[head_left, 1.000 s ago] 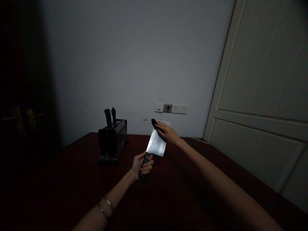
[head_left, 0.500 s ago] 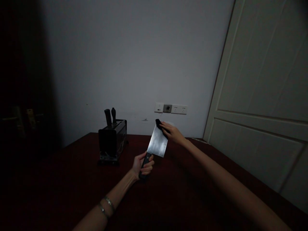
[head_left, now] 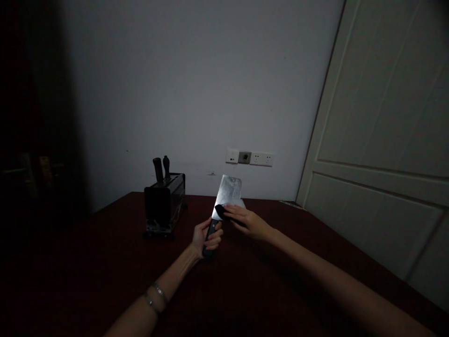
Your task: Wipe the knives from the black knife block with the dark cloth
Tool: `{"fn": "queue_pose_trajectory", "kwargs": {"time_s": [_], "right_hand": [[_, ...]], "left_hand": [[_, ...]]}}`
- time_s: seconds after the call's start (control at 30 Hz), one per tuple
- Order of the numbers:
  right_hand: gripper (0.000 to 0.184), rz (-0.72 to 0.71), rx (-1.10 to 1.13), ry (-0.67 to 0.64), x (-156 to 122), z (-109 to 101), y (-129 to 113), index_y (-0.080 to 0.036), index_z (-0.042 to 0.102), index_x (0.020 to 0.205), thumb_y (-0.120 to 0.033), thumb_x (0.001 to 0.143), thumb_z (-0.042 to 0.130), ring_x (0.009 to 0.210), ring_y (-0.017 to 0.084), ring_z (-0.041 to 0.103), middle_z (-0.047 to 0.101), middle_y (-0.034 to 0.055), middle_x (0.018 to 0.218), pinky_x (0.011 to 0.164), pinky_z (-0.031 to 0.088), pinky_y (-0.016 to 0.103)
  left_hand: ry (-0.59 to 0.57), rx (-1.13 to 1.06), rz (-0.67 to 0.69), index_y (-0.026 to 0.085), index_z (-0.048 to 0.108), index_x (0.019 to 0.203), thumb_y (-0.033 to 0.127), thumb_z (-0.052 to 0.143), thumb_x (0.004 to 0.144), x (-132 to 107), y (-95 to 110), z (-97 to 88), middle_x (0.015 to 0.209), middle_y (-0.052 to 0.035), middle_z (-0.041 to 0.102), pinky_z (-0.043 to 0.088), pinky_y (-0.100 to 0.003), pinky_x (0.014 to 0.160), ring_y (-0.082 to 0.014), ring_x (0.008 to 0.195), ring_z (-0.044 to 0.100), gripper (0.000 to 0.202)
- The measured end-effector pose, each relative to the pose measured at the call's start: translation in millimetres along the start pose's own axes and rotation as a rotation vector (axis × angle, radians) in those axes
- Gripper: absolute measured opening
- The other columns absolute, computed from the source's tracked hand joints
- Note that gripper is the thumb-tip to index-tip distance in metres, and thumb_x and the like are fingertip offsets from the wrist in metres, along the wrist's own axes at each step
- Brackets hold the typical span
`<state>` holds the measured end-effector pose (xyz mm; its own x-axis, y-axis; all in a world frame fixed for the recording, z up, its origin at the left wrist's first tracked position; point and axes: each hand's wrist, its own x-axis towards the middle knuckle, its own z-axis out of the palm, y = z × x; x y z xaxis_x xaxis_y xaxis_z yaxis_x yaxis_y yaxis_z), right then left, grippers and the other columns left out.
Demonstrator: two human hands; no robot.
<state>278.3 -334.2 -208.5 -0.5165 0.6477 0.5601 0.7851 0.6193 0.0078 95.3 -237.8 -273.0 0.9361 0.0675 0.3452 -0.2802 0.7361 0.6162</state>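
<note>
My left hand (head_left: pixel 206 238) is wrapped round the black handle of a steel cleaver (head_left: pixel 228 192), holding it blade up above the dark red table (head_left: pixel 105 262). A small black cloth (head_left: pixel 220 212) is pressed against the base of the blade, just above the handle, by my right hand (head_left: pixel 247 222). Its fingers lie over the cloth and the blade's lower edge. Two thin bracelets sit on my left wrist.
A dark knife block (head_left: pixel 164 206) with two black handles sticking out stands on the table to the left of the cleaver. A row of wall sockets (head_left: pixel 249 158) is on the white wall behind. A pale door (head_left: pixel 382 135) fills the right side.
My right hand has slid the black cloth down the blade from its top edge to its base near the handle. The left hand has kept its grip.
</note>
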Motion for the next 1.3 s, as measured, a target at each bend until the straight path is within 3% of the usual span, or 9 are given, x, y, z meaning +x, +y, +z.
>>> {"fn": "queue_pose_trajectory", "kwargs": {"time_s": [0.1, 0.17, 0.33, 0.57, 0.77, 0.93, 1.03, 1.2, 1.3], "right_hand": [[0.04, 0.117, -0.044, 0.131, 6, -10, 19, -0.026, 0.045, 0.127, -0.021, 0.086, 0.043, 0.126, 0.019, 0.036, 0.041, 0.005, 0.136, 0.105, 0.032, 0.045], [0.04, 0.135, -0.054, 0.158, 9, -8, 18, -0.025, 0.045, 0.126, -0.022, 0.086, 0.043, 0.125, 0.021, 0.037, 0.041, 0.0065, 0.136, 0.104, 0.031, 0.046], [0.045, -0.06, -0.022, -0.029, 14, 7, -6, -0.024, 0.042, 0.129, -0.019, 0.084, 0.046, 0.126, 0.018, 0.035, 0.04, 0.0064, 0.137, 0.105, 0.032, 0.041], [0.043, 0.037, -0.084, 0.086, 26, 4, 9, -0.023, 0.043, 0.128, -0.019, 0.085, 0.045, 0.127, 0.02, 0.033, 0.042, 0.0082, 0.135, 0.104, 0.031, 0.046], [0.044, -0.078, -0.023, -0.013, 22, 14, -7, -0.023, 0.041, 0.129, -0.02, 0.085, 0.045, 0.127, 0.018, 0.034, 0.041, 0.0073, 0.137, 0.104, 0.032, 0.042], [0.04, 0.076, -0.087, 0.11, 29, -2, 27, -0.025, 0.047, 0.125, -0.021, 0.085, 0.045, 0.125, 0.02, 0.037, 0.046, 0.0058, 0.133, 0.104, 0.031, 0.046], [0.038, 0.151, -0.066, 0.18, 33, 5, 28, -0.023, 0.048, 0.124, -0.023, 0.086, 0.042, 0.126, 0.02, 0.035, 0.044, 0.0064, 0.134, 0.105, 0.029, 0.045], [0.041, -0.001, 0.031, 0.039, 28, 25, -5, -0.023, 0.045, 0.126, -0.02, 0.085, 0.043, 0.127, 0.018, 0.034, 0.042, 0.0051, 0.136, 0.105, 0.031, 0.041], [0.041, -0.013, 0.016, 0.013, 27, 18, 2, -0.024, 0.047, 0.125, -0.02, 0.085, 0.044, 0.125, 0.018, 0.037, 0.044, 0.0055, 0.134, 0.104, 0.032, 0.041]], "left_hand": [[-0.005, -0.006, -0.007, 0.015, 0.041, 0.072, 0.036, 0.029, 0.089, 0, -1, 2.5, 0.047, 0.007, 0.028, 0.017, -0.013, 0.027, -0.0025, 0.029, 0.012, 0.03], [-0.009, -0.015, -0.006, 0.015, 0.04, 0.072, 0.036, 0.029, 0.089, 0, -1, 2.9, 0.047, 0.0072, 0.027, 0.017, -0.013, 0.027, -0.0028, 0.03, 0.012, 0.029], [-0.002, -0.016, -0.018, 0.015, 0.041, 0.072, 0.038, 0.032, 0.088, 0, 0, 0.8, 0.047, 0.0075, 0.027, 0.017, -0.013, 0.027, -0.0029, 0.029, 0.012, 0.03], [0.009, 0.005, -0.024, 0.014, 0.043, 0.072, 0.038, 0.032, 0.088, 1, 1, 1.1, 0.047, 0.0069, 0.029, 0.017, -0.012, 0.027, -0.0025, 0.029, 0.013, 0.031], [0.026, 0.008, -0.003, 0.014, 0.043, 0.072, 0.039, 0.034, 0.087, 0, 2, -1.2, 0.047, 0.0073, 0.028, 0.017, -0.013, 0.027, -0.0032, 0.03, 0.012, 0.03], [0.012, 0.004, -0.07, 0.015, 0.043, 0.073, 0.039, 0.032, 0.088, 2, -1, 0.1, 0.047, 0.0072, 0.028, 0.017, -0.013, 0.027, -0.0033, 0.03, 0.012, 0.031], [0.023, 0.011, -0.056, 0.015, 0.043, 0.073, 0.039, 0.031, 0.088, 1, -1, 0.0, 0.047, 0.007, 0.028, 0.017, -0.013, 0.027, -0.0033, 0.03, 0.012, 0.031], [0.047, 0.017, 0.005, 0.013, 0.045, 0.072, 0.039, 0.034, 0.087, 1, 1, -3.3, 0.047, 0.0071, 0.028, 0.017, -0.013, 0.027, -0.0029, 0.03, 0.012, 0.031], [0.042, 0.025, -0.015, 0.013, 0.045, 0.072, 0.039, 0.034, 0.087, 2, 0, -3.2, 0.046, 0.0068, 0.029, 0.017, -0.012, 0.027, -0.0026, 0.03, 0.012, 0.032]]}}
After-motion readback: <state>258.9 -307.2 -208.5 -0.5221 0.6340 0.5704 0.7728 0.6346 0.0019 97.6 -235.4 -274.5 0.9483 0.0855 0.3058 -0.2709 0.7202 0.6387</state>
